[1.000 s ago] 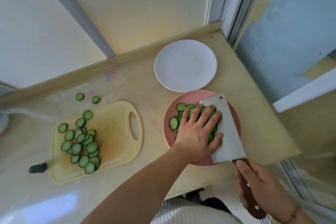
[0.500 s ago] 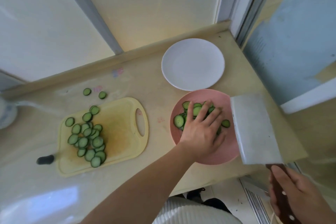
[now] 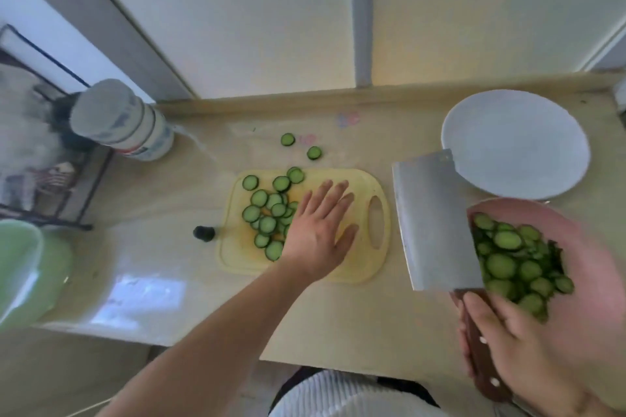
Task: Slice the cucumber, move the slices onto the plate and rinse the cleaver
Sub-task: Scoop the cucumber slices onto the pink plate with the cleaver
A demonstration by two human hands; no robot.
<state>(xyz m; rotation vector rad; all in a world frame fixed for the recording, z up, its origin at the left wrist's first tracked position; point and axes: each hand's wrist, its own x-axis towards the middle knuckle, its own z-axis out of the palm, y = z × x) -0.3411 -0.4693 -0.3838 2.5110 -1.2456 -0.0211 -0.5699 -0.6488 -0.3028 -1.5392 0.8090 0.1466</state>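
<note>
Head camera looked down on a pale, glossy stone-like counter [image 3: 338, 308], and the job stood midway through the transfer step, judging by the split of slices. The round white plate [image 3: 515, 145] lay smooth and bare at the far right, and beside it the pink plate [image 3: 589, 247] already carried a heap of wet, dark-rimmed cucumber slices [image 3: 511, 267]. The yellow plastic cutting board [image 3: 359, 267], rounded at the corners with an oval handle slot, still held the remaining slices [image 3: 267, 213], and two stray slices [image 3: 301, 145] sat on the counter beyond it. The left hand [image 3: 321, 230] lay flat over the board with fingers straight and slightly spread, touching the edge of the pile. The right hand [image 3: 508, 338] had its fingers curled round the dark riveted wooden handle of the cleaver [image 3: 433, 220], whose broad grey steel blade hung between board and pink plate. Next, the blade probably had to slide under the pile while the flat hand steadied it. A dark stem end [image 3: 204, 233] lay just left of the board.
</note>
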